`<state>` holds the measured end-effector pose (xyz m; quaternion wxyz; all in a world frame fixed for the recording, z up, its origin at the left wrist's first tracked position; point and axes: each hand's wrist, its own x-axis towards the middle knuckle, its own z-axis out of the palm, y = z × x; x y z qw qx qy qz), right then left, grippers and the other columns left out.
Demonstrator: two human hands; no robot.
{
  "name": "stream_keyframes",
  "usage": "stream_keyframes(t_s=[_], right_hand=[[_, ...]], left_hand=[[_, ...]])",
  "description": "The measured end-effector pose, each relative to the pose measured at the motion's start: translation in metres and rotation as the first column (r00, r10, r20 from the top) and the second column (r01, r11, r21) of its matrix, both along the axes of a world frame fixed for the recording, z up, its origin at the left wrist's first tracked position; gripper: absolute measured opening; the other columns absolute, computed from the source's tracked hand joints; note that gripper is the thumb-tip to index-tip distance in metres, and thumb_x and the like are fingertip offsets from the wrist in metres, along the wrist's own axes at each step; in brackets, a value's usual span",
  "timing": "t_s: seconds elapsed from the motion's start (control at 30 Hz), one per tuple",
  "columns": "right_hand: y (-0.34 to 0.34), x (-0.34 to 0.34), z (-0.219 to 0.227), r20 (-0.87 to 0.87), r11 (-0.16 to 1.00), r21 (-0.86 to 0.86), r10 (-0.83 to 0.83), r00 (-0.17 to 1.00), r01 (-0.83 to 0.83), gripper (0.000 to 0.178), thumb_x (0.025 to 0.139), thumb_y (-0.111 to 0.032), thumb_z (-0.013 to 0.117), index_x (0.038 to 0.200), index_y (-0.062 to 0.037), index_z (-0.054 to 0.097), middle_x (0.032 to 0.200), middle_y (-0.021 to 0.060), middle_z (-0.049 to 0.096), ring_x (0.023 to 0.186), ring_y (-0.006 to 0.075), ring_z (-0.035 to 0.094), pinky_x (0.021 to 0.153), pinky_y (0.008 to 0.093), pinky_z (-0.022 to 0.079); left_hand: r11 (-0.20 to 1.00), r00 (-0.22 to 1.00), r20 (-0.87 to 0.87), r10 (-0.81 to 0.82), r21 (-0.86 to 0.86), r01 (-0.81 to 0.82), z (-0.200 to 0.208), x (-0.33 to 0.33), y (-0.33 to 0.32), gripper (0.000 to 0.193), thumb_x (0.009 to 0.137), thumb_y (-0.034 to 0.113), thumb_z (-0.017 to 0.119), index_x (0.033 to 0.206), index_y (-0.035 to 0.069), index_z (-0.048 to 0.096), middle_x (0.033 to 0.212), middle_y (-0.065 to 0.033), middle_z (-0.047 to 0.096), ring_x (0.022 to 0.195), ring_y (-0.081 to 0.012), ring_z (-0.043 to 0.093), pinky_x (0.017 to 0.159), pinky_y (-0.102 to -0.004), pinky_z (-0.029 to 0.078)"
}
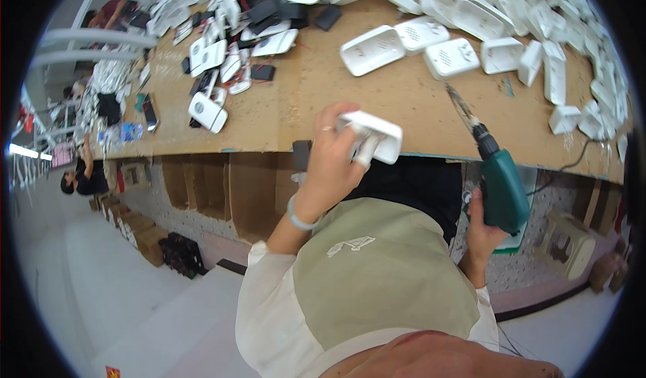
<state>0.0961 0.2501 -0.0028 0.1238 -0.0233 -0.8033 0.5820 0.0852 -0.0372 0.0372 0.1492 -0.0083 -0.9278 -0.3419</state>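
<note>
My left hand (330, 159) is closed around a small white plastic casing (386, 134) just above the table's near edge. Whitish finger covers show on some of its fingertips, and the casing is tilted with its hollow side toward me. In my right hand (483, 233) is a green corded power drill (505, 193), gripped at its body. Its long thin bit points up and left over the tabletop, apart from the casing. The bit is somewhat blurred. Several white casing shells (452, 58) lie on the table beyond both hands.
The brown tabletop (296, 119) carries a heap of white shells at the back right. White parts with black boxes and red wires (232, 61) are piled at the left. Cardboard boxes (256, 196) stand under the table, a beige stool (565, 243) at right. Another person (87, 176) sits far left.
</note>
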Motion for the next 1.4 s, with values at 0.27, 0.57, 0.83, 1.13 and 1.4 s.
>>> stream_keyframes(t_s=[0.27, 0.57, 0.83, 1.13, 1.4], right_hand=[[-0.017, -0.008, 0.017, 0.063, 0.996, -0.086, 0.019, 0.998, -0.014, 0.031, 0.089, 0.002, 0.067, 0.120, 0.0018, 0.063, 0.110, 0.0090, 0.070, 0.059, 0.0050, 0.050, 0.052, 0.0197, 0.040], [-0.023, 0.000, 0.030, 0.044, 0.998, -0.031, 0.060, 0.997, -0.059, 0.029, 0.091, 0.002, 0.065, 0.120, 0.0016, 0.062, 0.109, 0.0068, 0.070, 0.059, 0.0042, 0.049, 0.052, 0.0201, 0.040], [-0.034, -0.006, 0.034, -0.001, 0.998, -0.024, 0.057, 0.998, -0.057, 0.031, 0.092, 0.002, 0.064, 0.122, 0.0022, 0.061, 0.112, 0.0090, 0.069, 0.060, 0.0046, 0.049, 0.053, 0.0204, 0.040], [-0.028, -0.015, 0.023, 0.022, 0.994, -0.043, 0.104, 0.994, -0.103, 0.031, 0.091, 0.002, 0.064, 0.122, 0.0037, 0.061, 0.111, 0.0099, 0.069, 0.059, 0.0052, 0.049, 0.052, 0.0206, 0.039], [-0.017, -0.019, 0.023, 0.100, 0.995, -0.088, 0.055, 0.994, -0.046, 0.030, 0.091, 0.000, 0.065, 0.121, 0.0020, 0.063, 0.107, 0.0069, 0.070, 0.059, 0.0049, 0.048, 0.052, 0.0206, 0.038]], left_hand=[[0.598, 0.912, 0.407, -0.055, 0.744, -0.296, -0.101, 0.162, -0.164, 0.027, 0.082, 0.003, 0.068, 0.109, -0.001, 0.070, 0.126, -0.0040, 0.056, 0.108, -0.0171, 0.060, 0.093, -0.0315, 0.051], [0.079, 0.640, 0.755, 0.145, 0.636, -0.768, -0.418, 0.283, -0.187, 0.016, 0.088, 0.011, 0.066, 0.099, 0.002, 0.072, 0.100, -0.0090, 0.071, 0.091, -0.0216, 0.068, 0.075, -0.0376, 0.056], [0.484, 0.446, 0.258, 0.857, -0.105, -0.869, -0.307, 0.155, -0.097, 0.029, 0.082, 0.012, 0.071, 0.103, -0.004, 0.058, 0.101, -0.0226, 0.063, 0.098, -0.0364, 0.062, 0.085, -0.0439, 0.048], [0.488, 0.571, -0.092, 0.816, -0.421, -0.765, -0.026, 0.025, -0.191, 0.060, 0.085, 0.026, 0.074, 0.114, -0.018, 0.046, 0.117, -0.0366, 0.054, 0.107, -0.0521, 0.053, 0.091, -0.0530, 0.044], [0.388, 0.771, -0.015, 0.637, 0.870, -0.303, -0.018, 0.012, -0.123, 0.038, 0.105, 0.015, 0.040, 0.139, -0.002, 0.032, 0.125, -0.0180, 0.054, 0.107, -0.0298, 0.064, 0.092, -0.0388, 0.054]])
